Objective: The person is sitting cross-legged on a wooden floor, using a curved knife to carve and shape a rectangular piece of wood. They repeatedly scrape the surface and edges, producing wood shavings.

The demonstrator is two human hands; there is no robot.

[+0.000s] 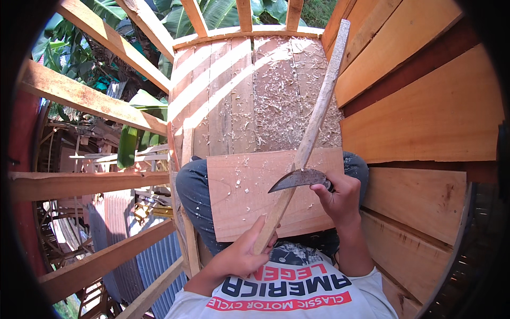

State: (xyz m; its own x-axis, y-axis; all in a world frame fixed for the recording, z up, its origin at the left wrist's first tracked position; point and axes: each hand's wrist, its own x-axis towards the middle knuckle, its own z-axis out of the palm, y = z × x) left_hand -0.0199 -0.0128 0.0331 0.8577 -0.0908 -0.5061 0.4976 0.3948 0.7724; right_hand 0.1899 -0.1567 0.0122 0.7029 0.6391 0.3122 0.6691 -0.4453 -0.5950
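Observation:
A long, slim wooden stick (319, 111) slants from my lap up to the far right. Its near end is gripped by my left hand (253, 251), closed around it in front of my shirt. In my right hand (340, 195) is a knife with a broad curved dark blade (298, 179); the fingers wrap its handle, which is mostly hidden. The blade crosses over the stick, its tip pointing left, and a sliver of wood stands up beside it. Under both lies a flat wooden board (234, 186) across my legs, with small chips on it.
Wood shavings (281, 95) cover much of the plank floor (201, 133) ahead. A slatted wooden railing (101, 182) runs along the left and far side, with plants (207, 21) and corrugated metal sheets (159, 271) beyond. A plank wall (419, 106) rises close on my right.

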